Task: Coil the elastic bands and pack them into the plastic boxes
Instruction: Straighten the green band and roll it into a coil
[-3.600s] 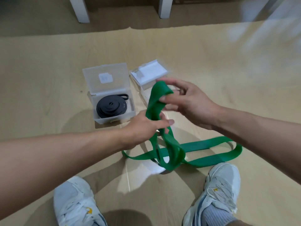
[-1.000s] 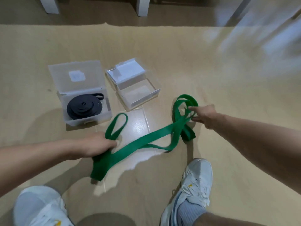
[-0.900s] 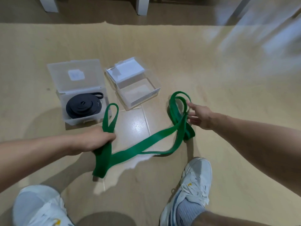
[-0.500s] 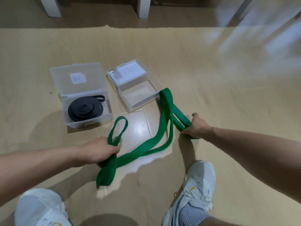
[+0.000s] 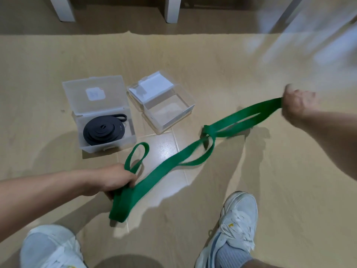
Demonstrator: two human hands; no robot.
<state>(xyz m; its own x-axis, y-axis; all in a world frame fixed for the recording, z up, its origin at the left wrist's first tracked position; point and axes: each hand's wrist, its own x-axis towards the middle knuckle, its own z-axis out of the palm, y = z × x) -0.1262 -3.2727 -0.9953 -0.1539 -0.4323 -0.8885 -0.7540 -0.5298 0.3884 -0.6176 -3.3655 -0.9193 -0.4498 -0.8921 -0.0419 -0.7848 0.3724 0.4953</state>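
Observation:
A long green elastic band (image 5: 166, 168) stretches across the floor between my hands, with a twist near its middle. My left hand (image 5: 114, 179) grips one end low near the floor; a small loop stands up beside it and a folded tail hangs below. My right hand (image 5: 298, 102) grips the other end, lifted to the far right. A coiled black band (image 5: 103, 131) lies inside the left plastic box (image 5: 81, 120), lid open. The right plastic box (image 5: 190, 108) stands open and empty.
Cardboard sheet (image 5: 212, 55) covers the floor, with a patch of glossy tile (image 5: 164, 149) showing under the band. My two white shoes (image 5: 238, 225) are at the bottom. White furniture legs (image 5: 172, 8) stand at the far edge.
My right hand has swung up and out to the right with its end, pulling the green band from a bunched heap into a long line. My left hand has stayed in place.

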